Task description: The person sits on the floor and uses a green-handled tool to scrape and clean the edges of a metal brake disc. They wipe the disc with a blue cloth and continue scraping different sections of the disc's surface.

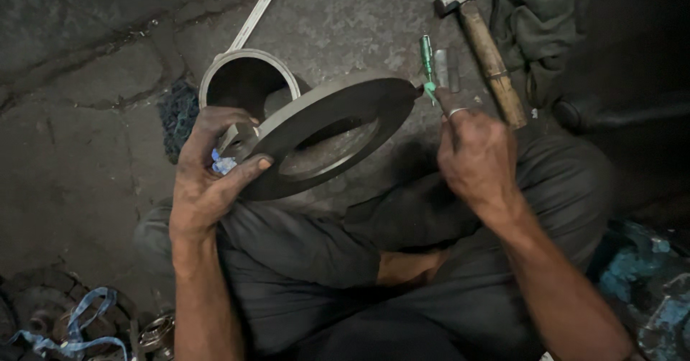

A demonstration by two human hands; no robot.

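My left hand grips the near edge of a large dark metal ring, a flat disc with a wide hole, held tilted above my crossed legs. A small blue-white scrap sits between its fingers. My right hand, with a ring on one finger, pinches a small green piece against the disc's far right edge. A green-handled screwdriver lies on the floor just beyond it.
A metal cylinder sleeve stands on the stone floor behind the disc, with a spanner past it. A wooden-handled hammer and a dark cloth lie at the upper right. Bearings and blue strap sit at lower left.
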